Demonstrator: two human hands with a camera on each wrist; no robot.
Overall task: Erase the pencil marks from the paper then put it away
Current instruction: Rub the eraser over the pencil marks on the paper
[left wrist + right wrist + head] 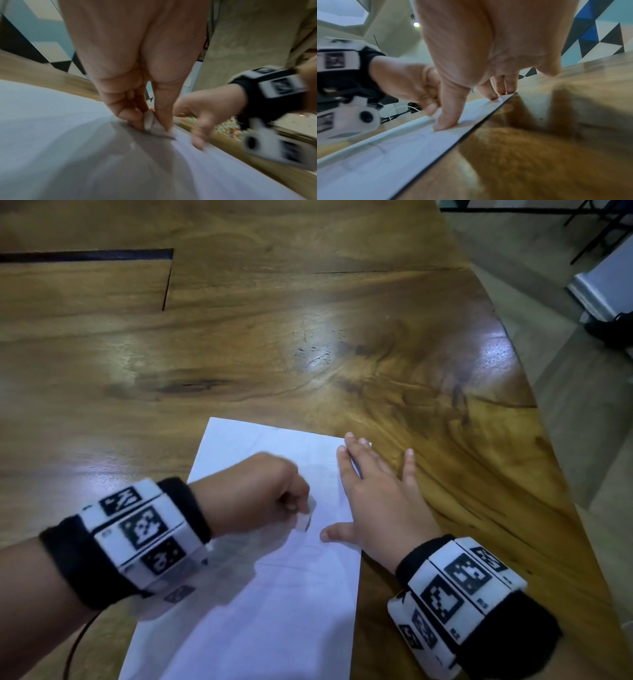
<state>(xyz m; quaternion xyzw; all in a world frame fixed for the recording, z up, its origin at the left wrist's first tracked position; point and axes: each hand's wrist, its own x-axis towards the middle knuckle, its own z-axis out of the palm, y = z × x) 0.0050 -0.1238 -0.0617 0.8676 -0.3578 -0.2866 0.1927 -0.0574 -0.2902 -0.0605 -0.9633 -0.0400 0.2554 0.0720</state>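
White paper [260, 604] flat on wooden table [308, 337], faint pencil marks [291, 565] illegible. Left hand [253, 494] pinching small white eraser [302, 522] against sheet; right hand [376, 498] splayed flat, pressing paper's right edge.

Looks like an office or meeting room, not a home. I sit at a big polished wooden table [308, 344] with live-edge grain and a dark slot [85, 255] cut into the top. Beyond its edge, plain pale floor [565, 378] and thin black chair legs [596, 231]. A wall [594, 39] painted in blue, black and white triangles runs behind the table. Recessed ceiling light [416, 24] overhead. Cables [402, 109] trail at the table's far side.
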